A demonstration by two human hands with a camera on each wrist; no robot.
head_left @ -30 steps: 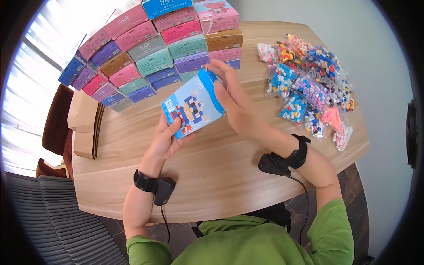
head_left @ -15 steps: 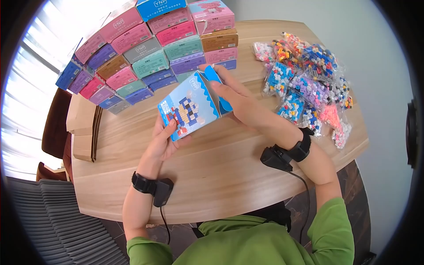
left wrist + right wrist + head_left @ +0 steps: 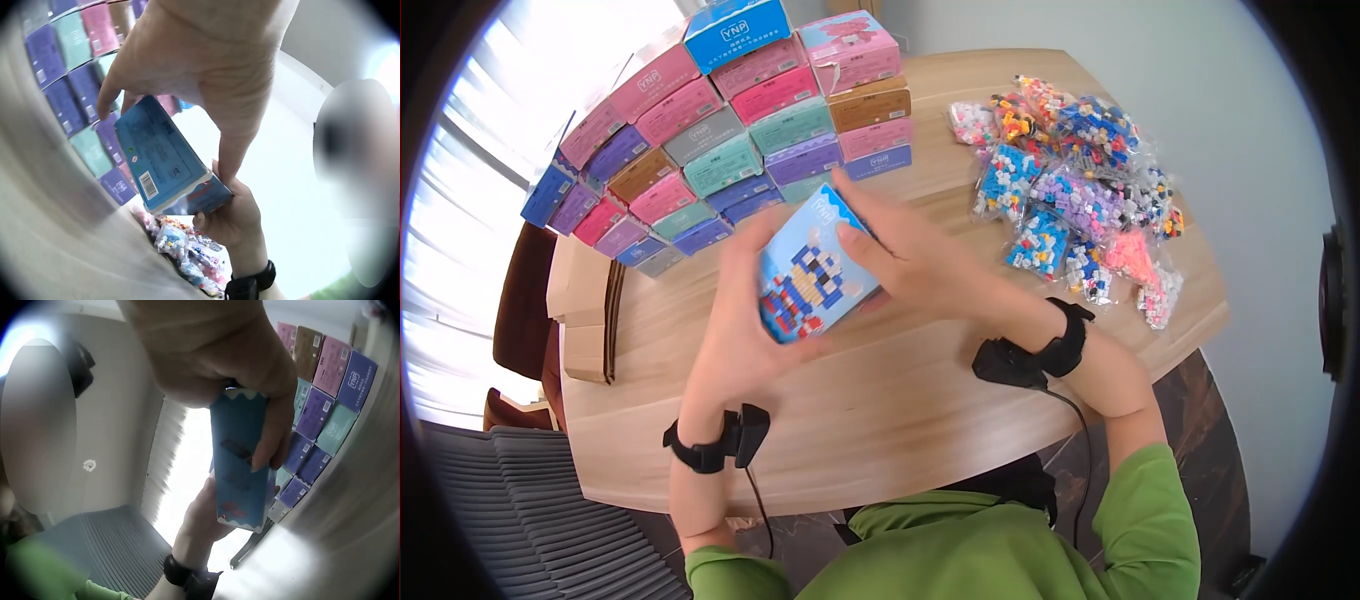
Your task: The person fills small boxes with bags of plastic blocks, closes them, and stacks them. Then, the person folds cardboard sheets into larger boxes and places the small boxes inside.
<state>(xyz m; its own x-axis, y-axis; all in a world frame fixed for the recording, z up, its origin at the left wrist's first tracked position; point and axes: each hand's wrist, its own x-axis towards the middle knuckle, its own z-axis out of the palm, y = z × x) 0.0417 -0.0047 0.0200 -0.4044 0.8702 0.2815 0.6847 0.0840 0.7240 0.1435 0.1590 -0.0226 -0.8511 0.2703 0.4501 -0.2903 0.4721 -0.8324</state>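
Note:
A blue toy-brick box (image 3: 810,268), its front showing a blue brick figure, is held tilted above the table. My right hand (image 3: 920,255) grips its upper right end, the thumb lying on the front face and the fingers behind. That end is mostly hidden under the hand. My left hand (image 3: 735,315), blurred in the head view, spans the lower left end with thumb and fingers spread apart. In the left wrist view the box's printed end with a barcode (image 3: 148,185) faces the left palm. A narrow blue side (image 3: 239,459) shows in the right wrist view.
Stacked colourful boxes (image 3: 725,160) form a wall at the back left of the wooden table (image 3: 880,400). Clear bags of small bricks (image 3: 1080,190) lie heaped at the back right. Folded cardboard (image 3: 588,325) rests at the left edge.
The blue flap that stood lifted at the box's upper end no longer shows. The left hand has shifted from pinching the lower front to spreading around the lower left end. The box has turned steeper.

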